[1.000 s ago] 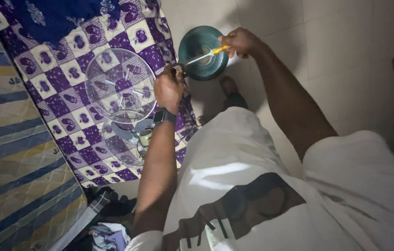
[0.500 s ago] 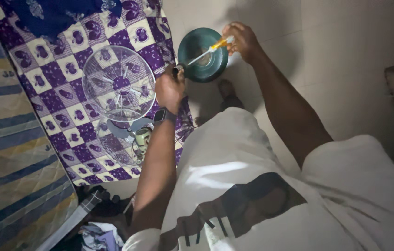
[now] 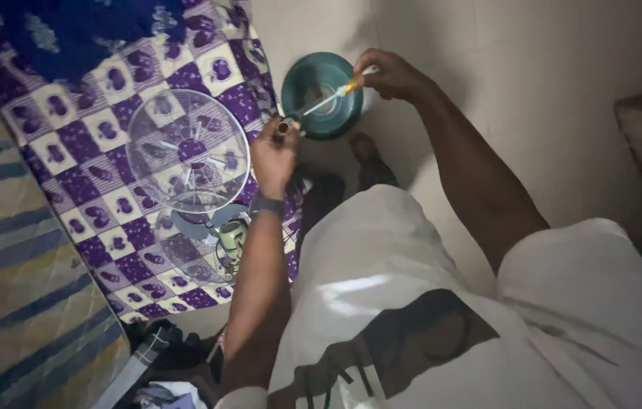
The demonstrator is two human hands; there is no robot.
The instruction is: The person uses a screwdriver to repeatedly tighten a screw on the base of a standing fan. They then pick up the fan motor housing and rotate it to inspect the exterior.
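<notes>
Right hand (image 3: pixel 389 74) gripping screwdriver (image 3: pixel 328 98) by yellow handle, tip reaching small part pinched in left hand (image 3: pixel 274 151), steadying it. Both hovering just beside teal round base (image 3: pixel 321 95) on floor. Wire fan guard (image 3: pixel 187 150) lying left of base on patterned cloth (image 3: pixel 101 136).

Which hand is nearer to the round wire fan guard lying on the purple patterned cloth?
Left. The left hand is just right of the wire fan guard, pinching a small part. The right hand is farther right, above the teal round base, holding a screwdriver.

Two hands (image 3: pixel 274 155) (image 3: pixel 389 74), one screwdriver (image 3: pixel 326 100), one teal dish (image 3: pixel 322 95), one wire fan guard (image 3: pixel 187 149), one patterned cloth (image 3: pixel 109 76)
</notes>
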